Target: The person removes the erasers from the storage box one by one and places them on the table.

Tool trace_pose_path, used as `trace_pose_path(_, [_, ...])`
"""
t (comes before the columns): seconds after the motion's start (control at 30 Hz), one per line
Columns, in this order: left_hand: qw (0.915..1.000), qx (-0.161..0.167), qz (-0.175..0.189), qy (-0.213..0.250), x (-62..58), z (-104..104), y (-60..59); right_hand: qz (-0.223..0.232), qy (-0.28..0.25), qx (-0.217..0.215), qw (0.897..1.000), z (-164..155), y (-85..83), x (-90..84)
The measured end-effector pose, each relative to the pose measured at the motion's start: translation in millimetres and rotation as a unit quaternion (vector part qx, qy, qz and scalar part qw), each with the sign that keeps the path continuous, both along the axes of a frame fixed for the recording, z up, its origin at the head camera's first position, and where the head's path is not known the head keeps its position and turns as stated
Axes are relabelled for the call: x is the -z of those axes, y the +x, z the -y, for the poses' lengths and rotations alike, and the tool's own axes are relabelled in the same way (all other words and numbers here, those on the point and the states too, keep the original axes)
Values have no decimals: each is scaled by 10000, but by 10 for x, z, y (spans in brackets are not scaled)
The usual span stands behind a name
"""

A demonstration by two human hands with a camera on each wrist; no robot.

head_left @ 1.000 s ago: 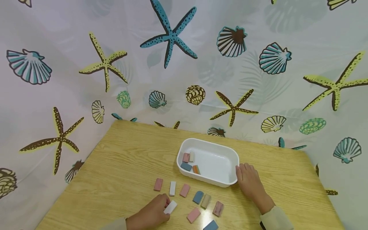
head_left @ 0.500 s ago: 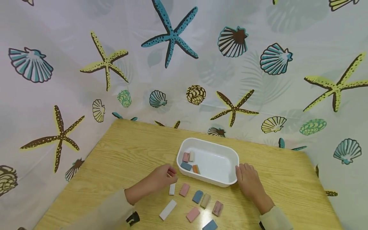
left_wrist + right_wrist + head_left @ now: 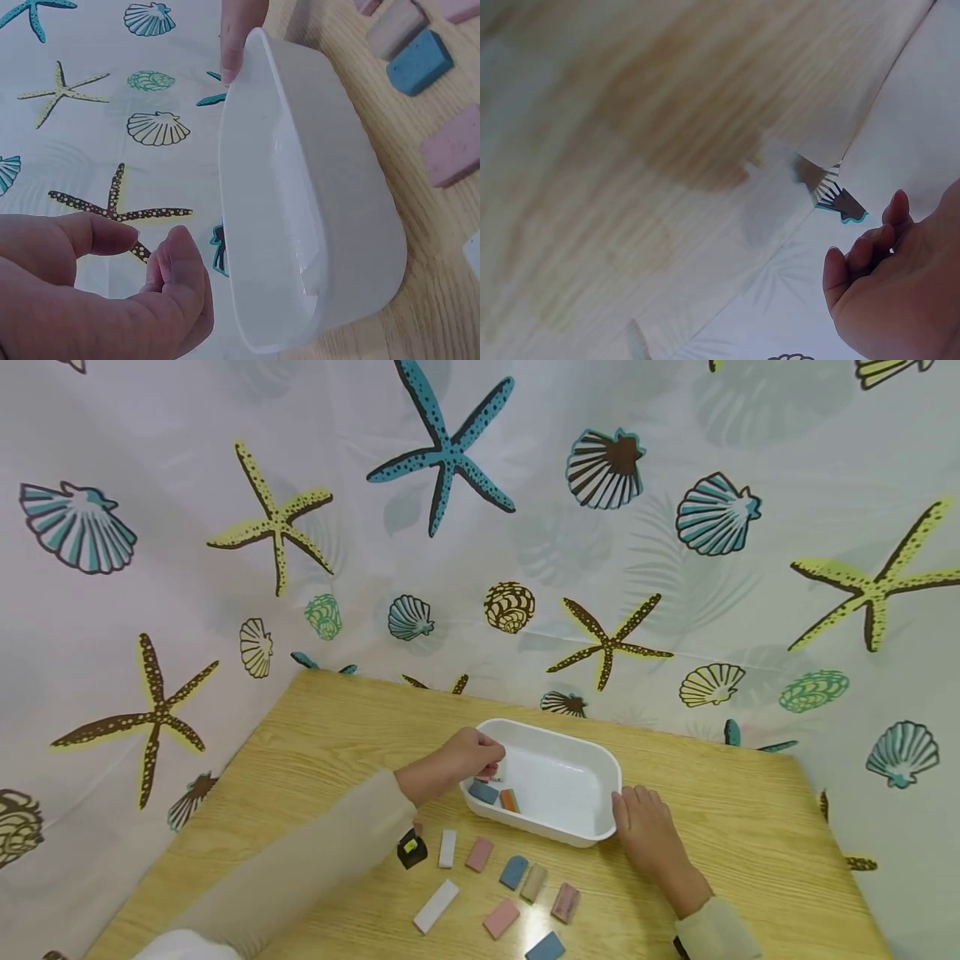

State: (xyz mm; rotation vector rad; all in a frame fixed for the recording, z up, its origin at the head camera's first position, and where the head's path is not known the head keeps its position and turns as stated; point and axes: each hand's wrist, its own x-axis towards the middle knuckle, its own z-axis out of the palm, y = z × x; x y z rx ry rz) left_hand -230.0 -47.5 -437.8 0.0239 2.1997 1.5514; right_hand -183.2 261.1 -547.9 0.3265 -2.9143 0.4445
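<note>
My left hand (image 3: 463,755) is over the left end of a white tub (image 3: 570,792), above some erasers lying inside. In the left wrist view, this hand (image 3: 150,289) has its thumb and fingers loosely bent, with a gap between the tips and nothing visible in it. Partly covered by the hand are a pink and a beige eraser; a blue eraser (image 3: 483,792) and an orange-striped eraser (image 3: 510,801) show beside them. My right hand (image 3: 651,833) rests against the tub's right end, thumb at the rim. Its fingers (image 3: 836,274) look loosely bent in the right wrist view.
On the wooden table (image 3: 337,727) in front of the tub lie several erasers: a long white one (image 3: 436,907), a small white one (image 3: 447,849), pink ones (image 3: 479,854), blue ones (image 3: 513,872) and a beige one (image 3: 534,883). A patterned cloth (image 3: 480,677) stands behind.
The left hand has let go of the long white eraser, which stays on the table, and has moved forward over the tub's left end. The right hand has kept its place.
</note>
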Motion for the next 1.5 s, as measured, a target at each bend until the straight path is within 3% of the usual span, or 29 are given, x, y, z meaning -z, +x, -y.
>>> trace_pose_path(0.33, [9990, -318, 92, -298, 125, -33, -364, 36, 3, 21, 10000, 33, 8, -47])
trace_pose_path(0.5, [9987, -341, 275, -244, 161, -77, -459, -7, 4, -8, 10000, 45, 10, -53])
trace_pose_path(0.67, [9961, -461, 745, 59, 153, -168, -499, -131, 59, -35, 9999, 52, 0, -57])
trace_pose_path(0.8, [9922, -696, 988, -307, 180, -266, -513, -70, 97, -11, 9999, 51, 5, -59])
trace_pose_path(0.9, [9895, -671, 1044, -737, 211, -348, -516, -44, 84, 15, 10000, 45, 12, -51])
trace_pose_path(1.0, [9868, -390, 924, -1268, 230, -413, -509, -49, 38, 23, 10000, 43, 18, -42])
trace_pose_path(1.17, [9740, 129, 539, -2199, 286, -493, -548, 16, 18, 56, 10000, 41, 16, -4])
trace_pose_path(1.3, [9646, 402, 120, -2605, 464, -545, -658, 22, 21, 63, 10000, 37, 10, 1])
trace_pose_path(1.37, [9538, 706, -283, -2906, 790, -560, -865, 25, 5, 52, 10000, 34, 10, -5])
trace_pose_path(1.43, [9448, 902, -441, -3117, 973, -566, -985, 25, -1, 41, 10000, 33, 8, -8])
trace_pose_path(1.5, [9414, 976, -439, -3197, 1040, -569, -1045, 29, 8, 40, 10000, 33, 5, -8])
